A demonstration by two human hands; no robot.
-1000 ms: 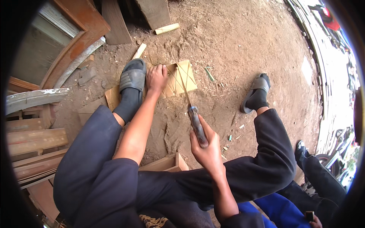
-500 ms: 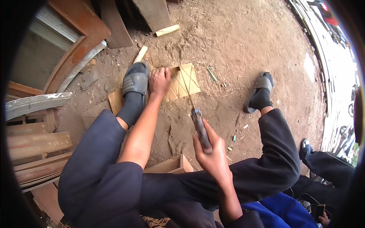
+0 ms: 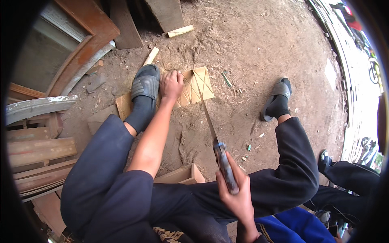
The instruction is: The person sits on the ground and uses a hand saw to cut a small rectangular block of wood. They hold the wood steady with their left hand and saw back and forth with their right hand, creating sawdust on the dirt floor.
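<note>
My right hand point(image 3: 239, 196) is wrapped round the dark handle of a handsaw point(image 3: 210, 119). The saw's narrow blade runs forward and slightly left to a pale wooden board point(image 3: 206, 90) on the ground, its far part lying across the wood. Crossing pencil-like lines mark the board's face. With fingers curled at its far edge, my left hand point(image 3: 171, 86) grips and presses the board. My left foot, in a grey slide sandal point(image 3: 144, 87), stands on the board just left of that hand.
Wood offcuts point(image 3: 151, 56) lie beyond the foot. Framed panels point(image 3: 81, 24) and stacked timber point(image 3: 42, 150) fill the left side. An open wooden box point(image 3: 184, 175) sits close below. My right sandal point(image 3: 279, 89) rests on the dirt. Another person's legs point(image 3: 344, 170) are at lower right.
My right hand has drawn the saw back toward me and slightly right, so more of the blade shows on the near side of the board. My left hand and foot hold their place.
</note>
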